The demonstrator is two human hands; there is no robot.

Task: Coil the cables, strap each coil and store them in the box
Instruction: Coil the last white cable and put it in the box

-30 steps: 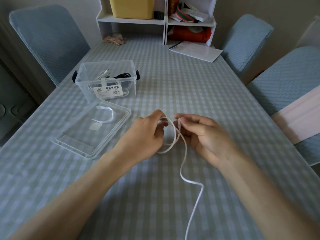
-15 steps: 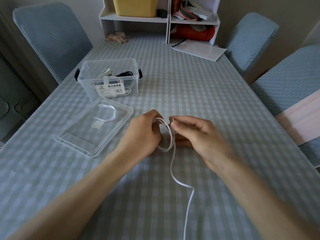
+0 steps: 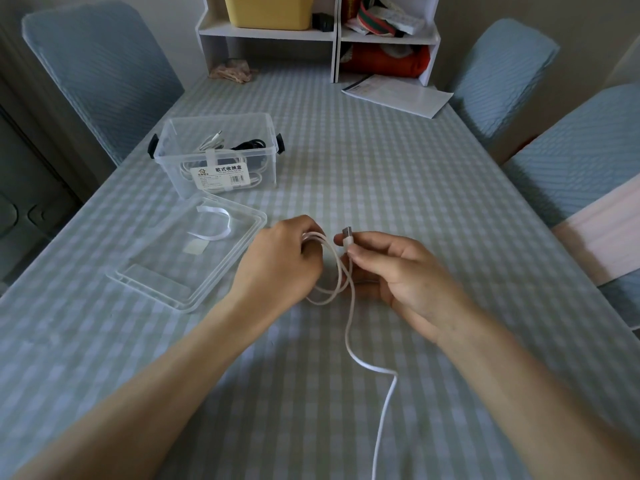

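Note:
A white cable [image 3: 348, 327] is partly coiled over the middle of the table. My left hand [image 3: 280, 265] grips the small coil of loops at its top. My right hand [image 3: 398, 271] pinches the cable just below its metal USB plug [image 3: 347, 233], which points up. The loose tail runs down off the near edge of the view. The clear plastic box [image 3: 221, 157] stands open at the back left with white and black coiled cables inside. Its clear lid [image 3: 188, 254] lies upturned in front of it, and a white strap [image 3: 216, 223] rests on it.
A white shelf unit [image 3: 318, 36] with a yellow bin stands at the table's far end, a white paper [image 3: 398, 95] lying before it. Blue-covered chairs [image 3: 104, 71] stand along both sides of the checked tablecloth.
My hands have drawn a little apart. The right hand now holds the plug end upright, clear of the coil, and the tail has been drawn in shorter.

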